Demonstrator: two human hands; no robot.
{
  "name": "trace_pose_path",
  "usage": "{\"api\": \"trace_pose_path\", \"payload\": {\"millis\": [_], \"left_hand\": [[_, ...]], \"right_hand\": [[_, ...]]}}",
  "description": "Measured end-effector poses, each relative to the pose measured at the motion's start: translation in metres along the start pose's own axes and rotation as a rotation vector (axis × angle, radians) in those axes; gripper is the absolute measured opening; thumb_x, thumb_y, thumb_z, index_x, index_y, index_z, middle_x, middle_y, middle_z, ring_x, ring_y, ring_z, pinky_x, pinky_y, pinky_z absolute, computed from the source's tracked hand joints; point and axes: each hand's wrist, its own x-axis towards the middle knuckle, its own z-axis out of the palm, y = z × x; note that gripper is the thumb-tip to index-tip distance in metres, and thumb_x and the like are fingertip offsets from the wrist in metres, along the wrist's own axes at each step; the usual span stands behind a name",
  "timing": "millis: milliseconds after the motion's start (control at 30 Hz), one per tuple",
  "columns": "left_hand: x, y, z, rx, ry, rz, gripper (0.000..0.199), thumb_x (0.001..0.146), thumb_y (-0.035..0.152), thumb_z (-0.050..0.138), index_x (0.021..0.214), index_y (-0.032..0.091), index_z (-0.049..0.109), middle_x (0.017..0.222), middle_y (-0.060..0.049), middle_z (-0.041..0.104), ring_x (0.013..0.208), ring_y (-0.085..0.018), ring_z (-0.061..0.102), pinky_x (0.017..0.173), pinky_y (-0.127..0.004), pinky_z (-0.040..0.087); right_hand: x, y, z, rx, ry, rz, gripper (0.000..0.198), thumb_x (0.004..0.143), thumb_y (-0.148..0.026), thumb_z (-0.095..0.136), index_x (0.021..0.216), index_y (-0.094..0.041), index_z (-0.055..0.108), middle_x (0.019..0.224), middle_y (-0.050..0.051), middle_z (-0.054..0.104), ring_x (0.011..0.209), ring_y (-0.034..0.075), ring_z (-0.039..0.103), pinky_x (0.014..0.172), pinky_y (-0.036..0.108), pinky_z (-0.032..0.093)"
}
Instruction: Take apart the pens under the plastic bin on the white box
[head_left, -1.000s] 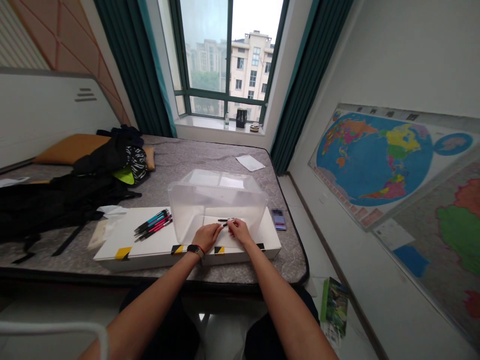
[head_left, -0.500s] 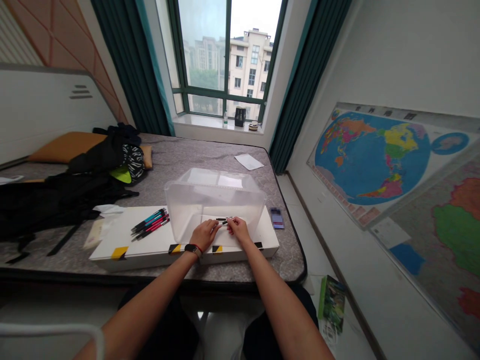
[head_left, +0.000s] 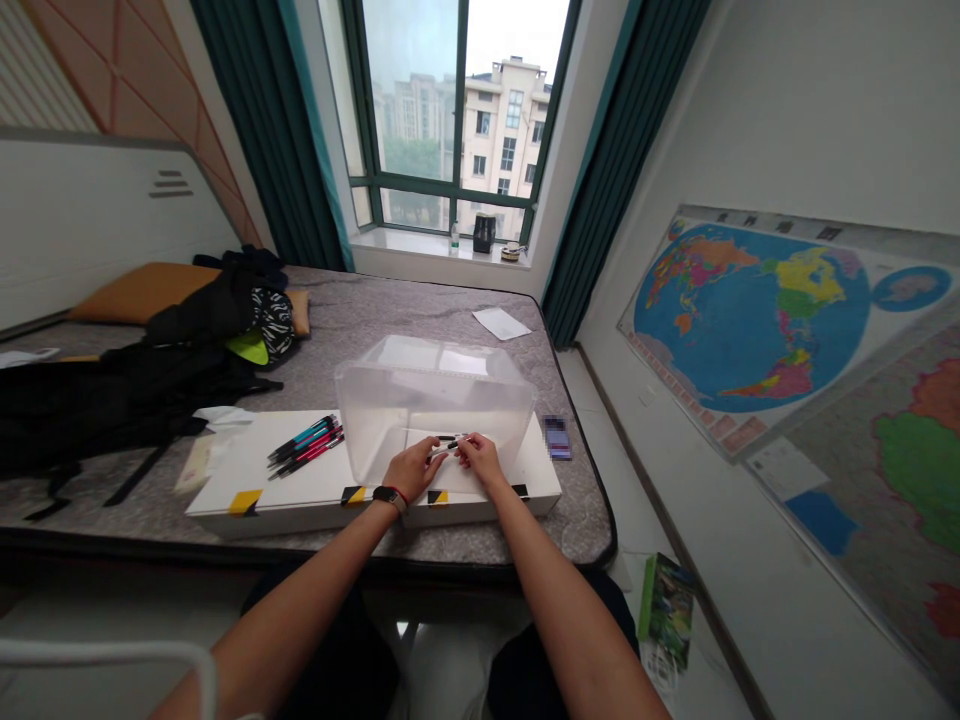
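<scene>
My left hand, with a dark watch on its wrist, is closed in a pinch at the open front of a clear plastic bin. Facing it, my right hand pinches too. Between the fingertips of both lies a slim dark pen, or parts of one; it is too small to tell if it is whole. Another thin dark piece shows just behind the fingertips. The bin lies on its side on a long white box. Left of it, several pens with black, teal and red barrels lie in a row.
The white box rests on a grey mattress. White tissue lies by its left end, a phone by its right. Black bags and clothes fill the left; a paper sheet lies behind. A green box stands on the floor.
The view has shifted slightly, so everything sits a little further right. My fingers have moved slightly around the small dark pieces; both hands stay in the same place at the bin.
</scene>
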Motion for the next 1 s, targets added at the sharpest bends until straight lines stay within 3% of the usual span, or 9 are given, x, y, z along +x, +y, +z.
{"api": "trace_pose_path", "payload": {"millis": [133,367,600,800,1000], "left_hand": [[0.0004,0.0023,-0.0029,0.009,0.026,0.047,0.026,0.093,0.042,0.038,0.103,0.026,0.057,0.092,-0.003,0.063,0.083,-0.017,0.060,0.068,-0.025,0.043],[0.0021,0.0026,-0.0041,0.052,0.029,0.072,0.031,0.095,0.039,0.033,0.098,0.024,0.060,0.088,-0.005,0.062,0.088,-0.019,0.058,0.077,-0.029,0.043],[0.0002,0.0031,-0.0055,0.016,-0.053,-0.024,0.034,0.092,0.048,0.037,0.110,0.025,0.055,0.081,-0.001,0.065,0.071,-0.016,0.061,0.063,-0.026,0.041],[0.0020,0.0058,-0.0073,0.044,-0.007,0.050,0.032,0.095,0.042,0.032,0.104,0.025,0.057,0.093,-0.004,0.065,0.089,-0.018,0.059,0.072,-0.026,0.041],[0.0017,0.0025,-0.0050,0.049,-0.055,0.023,0.036,0.096,0.041,0.028,0.099,0.024,0.059,0.091,-0.003,0.066,0.081,-0.016,0.060,0.071,-0.025,0.040]], "right_hand": [[0.0000,-0.0003,0.0000,0.018,0.001,0.000,0.024,0.069,-0.040,0.061,0.073,-0.017,0.056,0.060,0.001,0.063,0.045,0.009,0.050,0.041,0.018,0.039],[-0.0002,-0.0023,0.0007,0.043,0.003,0.014,0.024,0.068,-0.039,0.062,0.074,-0.017,0.055,0.060,0.000,0.064,0.045,0.009,0.050,0.041,0.018,0.038],[-0.0023,-0.0054,0.0016,0.049,0.014,0.017,0.025,0.068,-0.040,0.063,0.072,-0.017,0.056,0.059,0.000,0.063,0.044,0.009,0.049,0.041,0.018,0.038],[-0.0006,-0.0013,0.0010,0.054,0.011,0.008,0.025,0.069,-0.041,0.063,0.070,-0.016,0.057,0.058,0.000,0.063,0.044,0.009,0.050,0.041,0.018,0.039],[-0.0003,0.0003,0.0002,0.060,0.011,0.009,0.026,0.068,-0.041,0.064,0.071,-0.016,0.057,0.058,0.000,0.064,0.044,0.009,0.050,0.041,0.018,0.039]]}}
